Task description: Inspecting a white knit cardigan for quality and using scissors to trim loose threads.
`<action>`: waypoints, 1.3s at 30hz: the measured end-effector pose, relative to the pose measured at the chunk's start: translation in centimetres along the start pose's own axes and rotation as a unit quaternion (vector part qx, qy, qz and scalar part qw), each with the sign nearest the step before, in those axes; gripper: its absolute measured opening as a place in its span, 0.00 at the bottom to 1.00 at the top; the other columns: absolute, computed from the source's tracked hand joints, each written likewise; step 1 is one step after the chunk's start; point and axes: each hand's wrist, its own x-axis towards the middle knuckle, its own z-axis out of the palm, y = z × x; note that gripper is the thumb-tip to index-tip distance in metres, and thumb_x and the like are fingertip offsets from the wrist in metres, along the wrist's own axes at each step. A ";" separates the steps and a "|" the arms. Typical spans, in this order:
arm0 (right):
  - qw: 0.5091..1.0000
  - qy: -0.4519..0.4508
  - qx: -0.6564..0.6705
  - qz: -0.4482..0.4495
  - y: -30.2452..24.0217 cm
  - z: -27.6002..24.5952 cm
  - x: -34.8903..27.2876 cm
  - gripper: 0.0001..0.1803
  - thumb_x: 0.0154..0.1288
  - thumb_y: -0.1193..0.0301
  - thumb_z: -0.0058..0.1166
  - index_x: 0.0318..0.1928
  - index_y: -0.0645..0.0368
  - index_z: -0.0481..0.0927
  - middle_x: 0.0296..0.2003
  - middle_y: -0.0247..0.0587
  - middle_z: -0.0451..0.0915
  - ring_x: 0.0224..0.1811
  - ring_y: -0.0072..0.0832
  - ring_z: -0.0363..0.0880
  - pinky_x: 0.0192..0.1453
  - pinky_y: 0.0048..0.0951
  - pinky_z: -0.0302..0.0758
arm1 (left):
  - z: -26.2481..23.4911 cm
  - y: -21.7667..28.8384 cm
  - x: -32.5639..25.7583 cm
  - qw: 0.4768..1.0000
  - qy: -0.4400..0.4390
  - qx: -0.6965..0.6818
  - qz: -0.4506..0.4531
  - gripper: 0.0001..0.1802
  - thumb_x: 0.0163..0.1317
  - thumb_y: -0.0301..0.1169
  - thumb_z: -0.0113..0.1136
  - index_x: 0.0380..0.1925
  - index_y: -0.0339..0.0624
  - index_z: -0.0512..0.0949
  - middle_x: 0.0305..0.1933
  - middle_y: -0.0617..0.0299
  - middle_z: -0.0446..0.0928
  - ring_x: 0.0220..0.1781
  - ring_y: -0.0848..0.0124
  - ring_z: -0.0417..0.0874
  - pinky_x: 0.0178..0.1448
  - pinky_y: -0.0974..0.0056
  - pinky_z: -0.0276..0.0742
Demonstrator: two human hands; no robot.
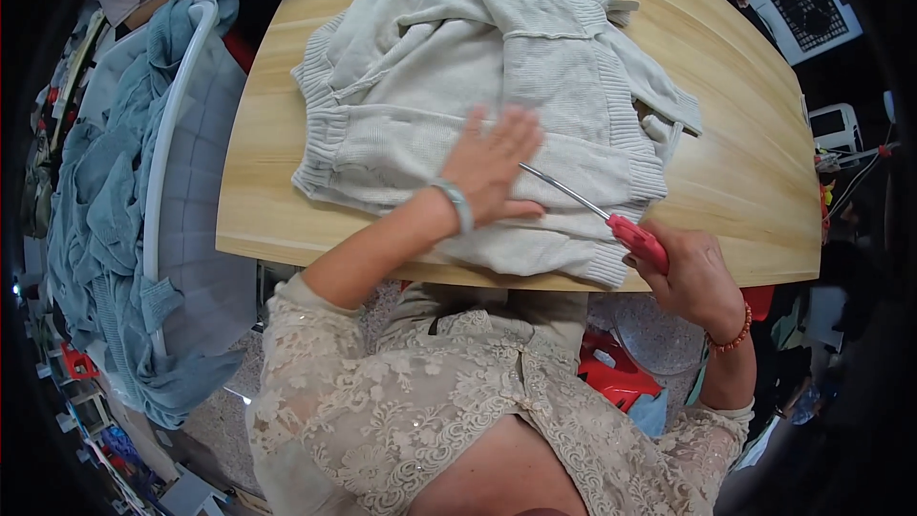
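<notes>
A wooden table (745,172) carries a cream knitted sweater (497,67), spread across its middle and reaching the near edge. The left hand (492,167) lies flat on it, fingers spread, holding nothing. The right hand (693,277), near right, grips red-handled scissors (611,220) pointing at the sweater

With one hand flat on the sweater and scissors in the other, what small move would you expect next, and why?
Probably easing the scissors a little further in toward the left hand. That hand lies flat on the cream sweater, holding it down on the wooden table, and the right hand grips the red handles with the blades already pointing at it.
</notes>
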 end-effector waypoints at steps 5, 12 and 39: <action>0.999 0.010 -0.006 -0.031 -1.2 0.3 2.4 0.12 0.62 0.65 0.61 0.40 0.57 0.75 0.21 0.50 0.77 0.28 0.52 0.78 0.33 0.47 0.70 | -3.9 -8.3 -6.2 0.981 0.000 0.092 -0.169 0.44 0.59 0.63 0.56 0.65 0.41 0.68 0.72 0.53 0.64 0.77 0.53 0.56 0.77 0.34 0.37; 0.988 -0.047 0.014 -0.145 -4.6 1.2 9.7 0.14 0.63 0.63 0.58 0.37 0.61 0.75 0.22 0.52 0.79 0.28 0.53 0.79 0.33 0.51 0.72 | -3.8 -10.3 -10.1 0.962 0.164 0.033 -0.218 0.22 0.65 0.28 0.54 0.59 0.47 0.75 0.66 0.60 0.72 0.71 0.55 0.68 0.75 0.43 0.52; 0.946 0.159 0.229 0.164 8.6 -1.8 18.0 0.20 0.68 0.61 0.57 0.26 0.67 0.79 0.17 0.42 0.79 0.20 0.27 0.79 0.31 0.32 0.74 | -3.5 -36.6 11.5 0.900 -0.158 -0.077 -0.398 0.25 0.52 0.48 0.66 0.38 0.34 0.84 0.39 0.50 0.86 0.39 0.62 0.86 0.44 0.61 0.79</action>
